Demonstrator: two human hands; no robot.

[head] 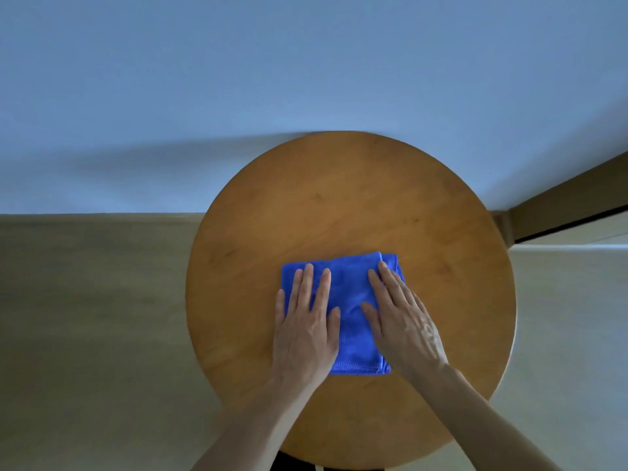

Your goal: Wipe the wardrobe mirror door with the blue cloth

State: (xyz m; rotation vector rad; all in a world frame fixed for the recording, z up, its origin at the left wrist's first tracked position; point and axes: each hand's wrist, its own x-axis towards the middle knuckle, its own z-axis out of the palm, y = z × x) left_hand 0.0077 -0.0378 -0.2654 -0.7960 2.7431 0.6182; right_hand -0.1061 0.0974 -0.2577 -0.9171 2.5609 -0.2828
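Blue cloth (350,300) on wooden stool (339,205), left hand (306,328) and right hand (404,321) flat

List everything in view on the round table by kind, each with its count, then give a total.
Hands: 2, left hand and right hand, both flat on the cloth
Cloth: 1, blue, folded
Table: 1, round, wooden
Total: 4

Single head-worn wide-angle view, steeply down and close over a round wooden table (339,198), wall (238,62) beyond.
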